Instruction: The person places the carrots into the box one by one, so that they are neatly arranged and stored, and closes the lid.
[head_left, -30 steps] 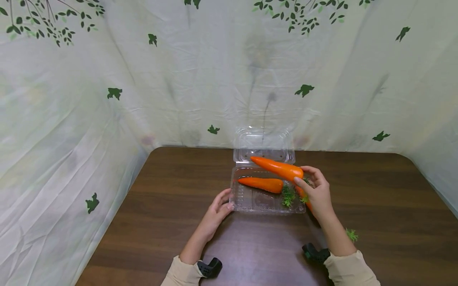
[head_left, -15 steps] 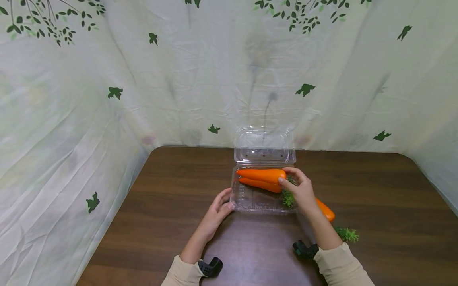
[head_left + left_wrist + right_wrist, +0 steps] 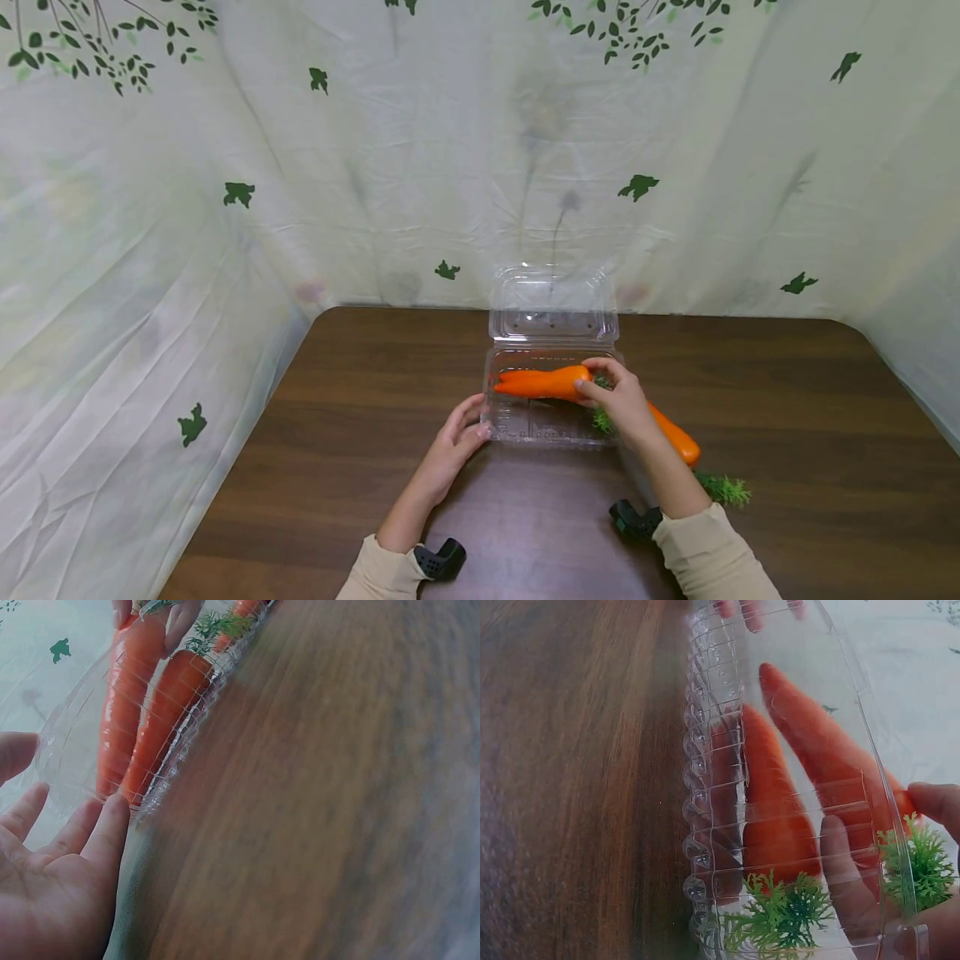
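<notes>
The person's right hand (image 3: 617, 402) reaches over a clear plastic container (image 3: 516, 423), its grip pinching the thick end of one carrot (image 3: 546, 383) between thumb and fingers. That carrot is inside the container, its tip toward the left wall and its leafy green top (image 3: 921, 864) beside the pinching hand. A second carrot (image 3: 774, 806) lies alongside it, closer to the container's ridged near edge in both wrist views, with its own greenery (image 3: 786, 913) toward the right. The head view overlaps the two, so whether the held carrot rests on the second or just beside it is hard to say. The left hand (image 3: 453, 440) is at the container's left end, fingers spread and fingertips touching the plastic. The container's lid (image 3: 553, 293) stands raised behind it, before a pale cloth (image 3: 375, 167) printed with green leaves. A third carrot (image 3: 678, 437) lies outside, to the right on the brown worktop (image 3: 390, 375), partly hidden by the right forearm. Each wrist carries a black device, just beyond a beige sleeve (image 3: 716, 554).
</notes>
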Motion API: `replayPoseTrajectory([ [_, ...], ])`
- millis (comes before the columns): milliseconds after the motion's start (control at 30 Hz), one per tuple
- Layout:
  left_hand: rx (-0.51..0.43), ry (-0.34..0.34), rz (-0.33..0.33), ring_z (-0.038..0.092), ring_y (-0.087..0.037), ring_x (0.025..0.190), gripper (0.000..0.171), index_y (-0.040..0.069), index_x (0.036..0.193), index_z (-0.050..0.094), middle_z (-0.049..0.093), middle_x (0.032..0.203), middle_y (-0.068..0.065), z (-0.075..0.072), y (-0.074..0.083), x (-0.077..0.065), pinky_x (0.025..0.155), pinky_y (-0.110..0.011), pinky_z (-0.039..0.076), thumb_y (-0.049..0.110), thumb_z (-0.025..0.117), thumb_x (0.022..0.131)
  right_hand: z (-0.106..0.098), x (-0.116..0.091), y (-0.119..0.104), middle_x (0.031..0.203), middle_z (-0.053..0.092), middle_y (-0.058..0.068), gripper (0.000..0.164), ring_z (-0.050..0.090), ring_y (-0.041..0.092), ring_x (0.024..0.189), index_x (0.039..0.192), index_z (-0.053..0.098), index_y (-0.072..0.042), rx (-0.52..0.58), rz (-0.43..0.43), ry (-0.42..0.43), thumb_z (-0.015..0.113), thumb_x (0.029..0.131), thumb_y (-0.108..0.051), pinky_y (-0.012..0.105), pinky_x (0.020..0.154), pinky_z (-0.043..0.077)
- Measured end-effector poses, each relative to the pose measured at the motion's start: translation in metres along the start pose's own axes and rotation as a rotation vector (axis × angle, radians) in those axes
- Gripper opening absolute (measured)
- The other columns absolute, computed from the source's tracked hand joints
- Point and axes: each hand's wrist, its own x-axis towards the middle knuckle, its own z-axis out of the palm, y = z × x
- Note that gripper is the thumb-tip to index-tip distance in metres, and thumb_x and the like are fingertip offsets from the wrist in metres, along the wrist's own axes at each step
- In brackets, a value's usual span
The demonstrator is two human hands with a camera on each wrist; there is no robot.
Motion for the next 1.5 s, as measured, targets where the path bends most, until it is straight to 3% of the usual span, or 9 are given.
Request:
replayPoseTrajectory([
  [400,-0.002,0.005,-0.002,0.046,-0.03,0.106,0.05,0.008,0.137,0.03,0.035,0.132,-0.024,0.0,-0.001,0.0,0.088,-0.027,0.041,0.006,0.05,0.092,0.001,0.003,0.001,0.113,0.043,0.021,0.037,0.052,0.033,0.095,0.117,0.044,0.006,-0.065,0.046,0.01,0.059,0.086,-0.007,0.043,0.075,0.049],
  [567,-0.004,0.009,-0.036,0.046,-0.026,0.105,0.05,0.006,0.138,0.028,0.033,0.133,-0.025,0.001,0.002,0.0,0.088,-0.026,0.041,0.003,0.048,0.092,0.002,0.002,0.001,0.109,0.046,0.019,0.034,0.054,0.031,0.089,0.115,0.047,0.002,-0.226,0.05,0.022,0.059,0.086,-0.011,0.04,0.071,0.051],
  [733,0.004,0.0,-0.047,0.044,-0.032,0.108,0.051,0.002,0.137,0.026,0.031,0.133,-0.029,0.006,0.014,-0.003,0.088,-0.025,0.041,0.0,0.047,0.092,0.002,0.0,0.0,0.108,0.049,0.016,0.034,0.054,0.026,0.08,0.113,0.05,0.0,-0.381,0.041,0.038,0.06,0.084,-0.014,0.035,0.066,0.051],
  [900,0.017,-0.003,-0.048,0.042,-0.036,0.109,0.051,0.0,0.137,0.025,0.03,0.133,-0.03,0.009,0.023,-0.005,0.088,-0.025,0.041,0.0,0.047,0.091,0.002,0.0,-0.001,0.104,0.052,0.015,0.033,0.044,0.023,0.071,0.111,0.053,-0.001,-0.513,0.019,0.037,0.063,0.081,-0.012,0.03,0.057,0.039],
  [1000,0.02,-0.003,-0.047,0.042,-0.037,0.11,0.051,0.0,0.137,0.025,0.03,0.133,-0.03,0.01,0.025,-0.006,0.088,-0.024,0.04,0.0,0.047,0.091,0.002,0.0,-0.002,0.104,0.053,0.016,0.034,0.044,0.024,0.077,0.112,0.053,0.0,-0.549,0.005,0.029,0.063,0.081,-0.01,0.031,0.061,0.038],
  [1233,0.02,-0.005,-0.05,0.04,-0.04,0.113,0.051,0.002,0.138,0.025,0.03,0.135,-0.028,0.01,0.023,-0.006,0.087,-0.022,0.04,0.0,0.047,0.091,0.004,0.0,-0.001,0.118,0.051,0.018,0.041,0.044,0.032,0.107,0.119,0.05,-0.002,-0.541,0.006,-0.001,0.063,0.08,-0.007,0.044,0.086,0.038],
  [1500,0.016,-0.003,-0.05,0.039,-0.042,0.113,0.051,0.002,0.137,0.025,0.03,0.135,-0.028,0.01,0.023,-0.005,0.087,-0.023,0.04,0.0,0.047,0.091,0.004,-0.001,-0.002,0.119,0.049,0.021,0.041,0.044,0.034,0.108,0.119,0.047,0.004,-0.374,-0.062,0.038,0.063,0.082,-0.004,0.046,0.092,0.034],
])
